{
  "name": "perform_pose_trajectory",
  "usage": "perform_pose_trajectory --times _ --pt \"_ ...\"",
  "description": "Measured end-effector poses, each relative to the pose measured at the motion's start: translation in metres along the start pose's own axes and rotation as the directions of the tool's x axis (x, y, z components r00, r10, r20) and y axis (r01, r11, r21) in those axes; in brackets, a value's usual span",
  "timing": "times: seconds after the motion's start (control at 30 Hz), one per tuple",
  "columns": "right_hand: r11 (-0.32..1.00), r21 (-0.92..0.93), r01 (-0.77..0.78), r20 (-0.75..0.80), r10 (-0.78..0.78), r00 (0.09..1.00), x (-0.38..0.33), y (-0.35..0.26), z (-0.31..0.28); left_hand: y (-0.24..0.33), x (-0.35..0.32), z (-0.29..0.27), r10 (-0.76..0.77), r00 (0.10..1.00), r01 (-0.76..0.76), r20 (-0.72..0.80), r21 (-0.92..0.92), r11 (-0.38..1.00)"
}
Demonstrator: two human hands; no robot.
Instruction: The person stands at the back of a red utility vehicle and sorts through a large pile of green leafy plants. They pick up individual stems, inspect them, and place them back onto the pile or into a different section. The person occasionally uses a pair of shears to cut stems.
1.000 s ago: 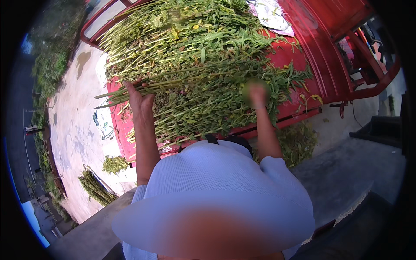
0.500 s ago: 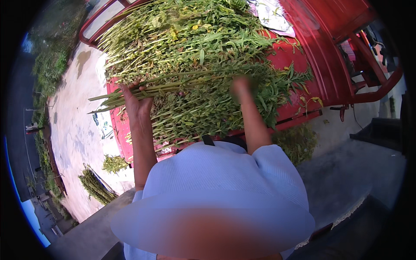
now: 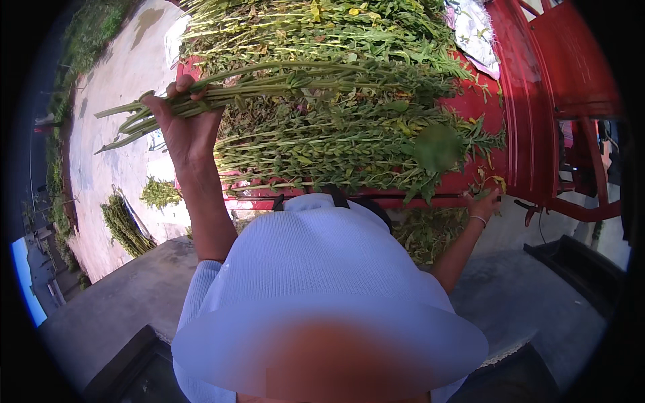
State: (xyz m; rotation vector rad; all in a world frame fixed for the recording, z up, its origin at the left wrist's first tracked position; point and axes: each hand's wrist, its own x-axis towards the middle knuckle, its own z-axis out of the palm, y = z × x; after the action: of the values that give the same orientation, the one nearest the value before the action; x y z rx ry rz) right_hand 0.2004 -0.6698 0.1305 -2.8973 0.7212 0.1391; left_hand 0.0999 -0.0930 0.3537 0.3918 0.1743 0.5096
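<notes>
My left hand point(image 3: 183, 127) is closed around the lower ends of a bundle of sesame stalks point(image 3: 289, 84). The bundle is raised over the bed, its bare cut ends sticking out left of my hand and its leafy tops pointing right. Beneath it, many more sesame stalks point(image 3: 295, 151) lie side by side across the red truck bed point(image 3: 494, 121). At the bed's near right edge, away from the bundle, my right hand point(image 3: 482, 205) has its fingers curled about a few green leaves point(image 3: 482, 195).
A white sack point(image 3: 474, 33) lies at the bed's far right, beside the red cab point(image 3: 578, 60). On the ground at left are a stalk bundle point(image 3: 125, 225) and a smaller leafy heap point(image 3: 160, 192). Plant litter point(image 3: 430, 232) lies below the bed's near side.
My left hand has lifted the bundle up and to the left. My right hand has moved from the stalks' leafy part to the right and nearer me, with leaves now in its fingers.
</notes>
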Motion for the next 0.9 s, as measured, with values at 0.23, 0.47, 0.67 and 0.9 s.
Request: perform_pose_trajectory --times 0.23,0.47,0.67,0.9 --pt "0.379 0.092 0.921 -0.225 -0.893 0.39 -0.104 -0.249 -0.068 0.018 -0.022 -0.128 0.051 0.995 -0.043 0.087 -0.089 0.995" --pt "0.021 0.123 0.992 0.598 -0.8 -0.058 -0.102 -0.354 0.052 0.014 -0.045 -0.228 0.129 0.962 -0.14 -0.242 -0.031 0.99" --pt "-0.025 0.118 0.993 0.605 -0.791 -0.092 -0.119 -0.357 0.088 0.003 -0.067 -0.299 0.121 0.889 -0.186 -0.442 -0.107 0.977" --pt "0.033 0.027 0.999 0.714 -0.7 0.003 -0.131 -0.385 0.104 0.009 -0.057 -0.323 0.095 0.892 -0.131 -0.441 -0.053 0.99"
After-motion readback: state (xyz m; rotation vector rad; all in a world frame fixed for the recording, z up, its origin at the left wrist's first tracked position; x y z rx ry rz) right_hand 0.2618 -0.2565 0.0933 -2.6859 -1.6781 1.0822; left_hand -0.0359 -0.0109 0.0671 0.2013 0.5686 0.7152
